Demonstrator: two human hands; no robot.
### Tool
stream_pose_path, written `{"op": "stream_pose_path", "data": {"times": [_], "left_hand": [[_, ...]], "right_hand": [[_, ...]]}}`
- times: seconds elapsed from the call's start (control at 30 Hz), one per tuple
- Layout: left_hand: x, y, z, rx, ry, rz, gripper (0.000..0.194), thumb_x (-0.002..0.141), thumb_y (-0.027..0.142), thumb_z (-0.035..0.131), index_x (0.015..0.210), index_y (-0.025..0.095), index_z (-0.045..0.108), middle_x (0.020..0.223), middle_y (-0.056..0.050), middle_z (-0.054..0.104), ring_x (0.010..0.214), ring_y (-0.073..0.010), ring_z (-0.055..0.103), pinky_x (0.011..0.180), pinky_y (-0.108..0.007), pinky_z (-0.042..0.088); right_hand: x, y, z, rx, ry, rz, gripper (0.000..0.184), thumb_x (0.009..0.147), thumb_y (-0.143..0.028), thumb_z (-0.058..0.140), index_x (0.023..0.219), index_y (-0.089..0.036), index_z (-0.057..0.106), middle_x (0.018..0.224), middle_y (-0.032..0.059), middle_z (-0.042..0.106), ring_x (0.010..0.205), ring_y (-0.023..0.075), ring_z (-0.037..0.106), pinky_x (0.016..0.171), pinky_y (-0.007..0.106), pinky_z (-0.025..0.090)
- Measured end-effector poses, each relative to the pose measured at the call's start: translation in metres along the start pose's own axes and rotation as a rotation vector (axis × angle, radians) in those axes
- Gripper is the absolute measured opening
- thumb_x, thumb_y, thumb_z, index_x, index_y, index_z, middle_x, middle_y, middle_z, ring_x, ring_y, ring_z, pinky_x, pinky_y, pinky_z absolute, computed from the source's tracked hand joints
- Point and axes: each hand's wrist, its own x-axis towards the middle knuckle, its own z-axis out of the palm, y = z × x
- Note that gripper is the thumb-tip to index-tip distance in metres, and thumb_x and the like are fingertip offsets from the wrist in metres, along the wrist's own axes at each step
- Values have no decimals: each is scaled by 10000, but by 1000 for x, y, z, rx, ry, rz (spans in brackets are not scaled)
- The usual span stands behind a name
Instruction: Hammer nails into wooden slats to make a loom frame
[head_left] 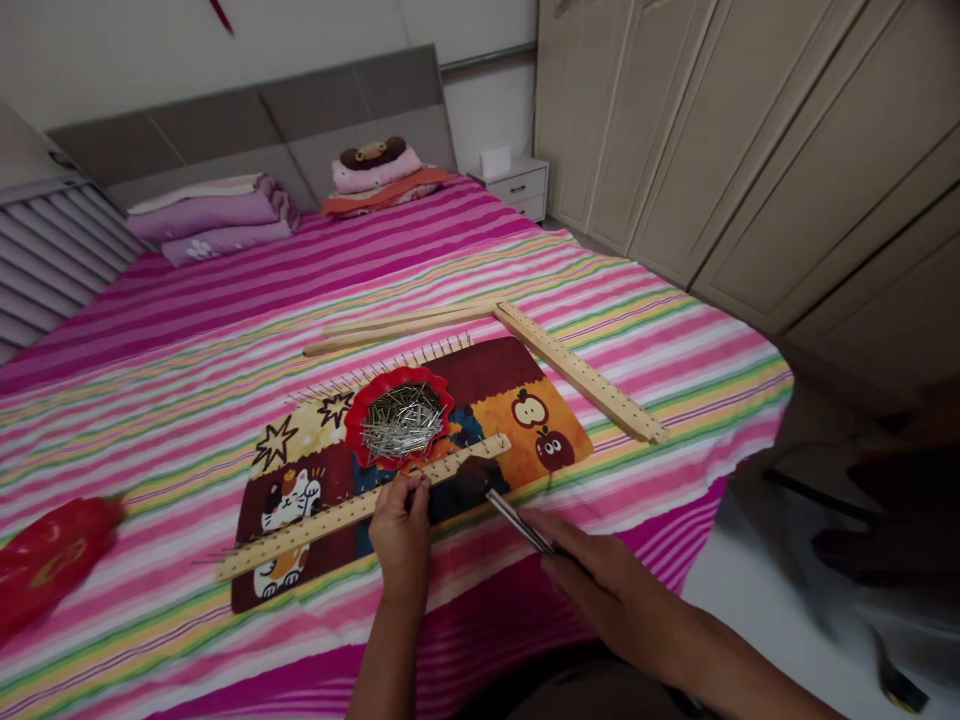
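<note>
My left hand (402, 520) is closed in a pinch at the near edge of a pale wooden strip (322, 522). Whatever its fingertips hold is hidden. Rows of holes run along the strip, and thin nails stick up from its right part. Gripped in my right hand (600, 580) is a hammer (517, 520) with a metal shaft; its dark head is blurred over the strip's right part. Just beyond, a red scalloped bowl (360, 452) contains a heap of loose nails (401, 420). Under both lies a patterned mat (491, 380) with cartoon cats and apples.
Behind the bowl, another strip bristles with upright nails (375, 370). Bare wooden strips (577, 370) lie at the right and back. A red object (56, 560) is at the left. The striped bed (675, 350) ends near a wardrobe (720, 130); folded bedding (217, 215) sits at the headboard.
</note>
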Motion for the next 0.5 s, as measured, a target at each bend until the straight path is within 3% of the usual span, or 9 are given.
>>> {"op": "stream_pose_path", "data": {"times": [0.13, 0.27, 0.37, 0.5], "left_hand": [[-2, 0, -1, 13, -6, -1, 135, 750, 332, 552, 677, 235, 611, 743, -19, 633, 726, -167, 579, 707, -271, 446], [-4, -4, -1, 49, -9, 16, 129, 751, 315, 556, 667, 226, 595, 693, -12, 594, 695, -159, 558, 683, -257, 426], [-4, -7, -1, 56, -14, -2, 109, 752, 298, 550, 752, 229, 634, 742, -17, 614, 731, -166, 570, 700, -259, 428], [-3, -6, 1, 18, -15, -8, 129, 756, 304, 537, 752, 229, 643, 803, -32, 641, 778, -175, 592, 736, -271, 445]], "right_hand": [[26, -20, 9, 24, -3, -74, 445, 953, -195, 407, 1387, -280, 457, 936, 20, 714, 832, 169, 660, 791, 301, 523], [45, -23, 23, 31, -22, -194, 448, 940, -144, 405, 1374, -233, 467, 1077, 62, 702, 958, 189, 658, 840, 311, 510], [43, -27, 24, 10, -64, -187, 431, 941, -145, 408, 1354, -236, 490, 1153, 76, 687, 1046, 208, 638, 891, 330, 495], [20, -31, 6, -10, -88, -86, 442, 970, -221, 402, 1402, -314, 429, 1227, 36, 663, 1061, 197, 635, 945, 342, 480]]}}
